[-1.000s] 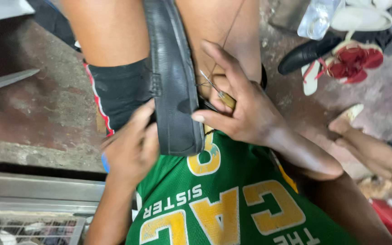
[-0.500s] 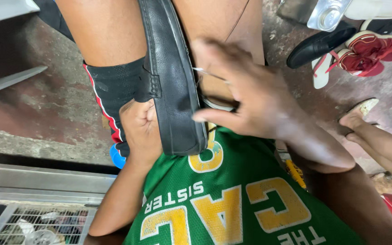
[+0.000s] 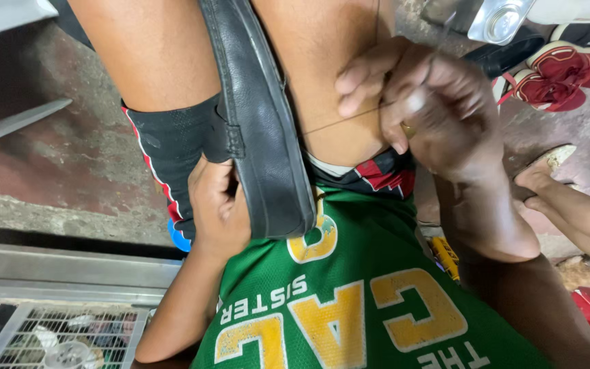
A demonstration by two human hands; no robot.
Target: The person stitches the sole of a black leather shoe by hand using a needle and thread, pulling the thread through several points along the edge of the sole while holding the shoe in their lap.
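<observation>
Between the knees at frame centre, the black leather shoe (image 3: 257, 123) stands clamped by the left hand (image 3: 216, 205), fingers curled behind it. Right hand (image 3: 421, 102) has risen toward upper right, fingertips pinching the thread (image 3: 339, 123), now drawn taut: a stitch tightening.

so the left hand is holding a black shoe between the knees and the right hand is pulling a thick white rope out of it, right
Not quite. The left hand does hold the black shoe between the knees, but the right hand pulls a thin dark thread, not a thick white rope. The head view shows the thread running taut from the shoe to the fingers.
</observation>
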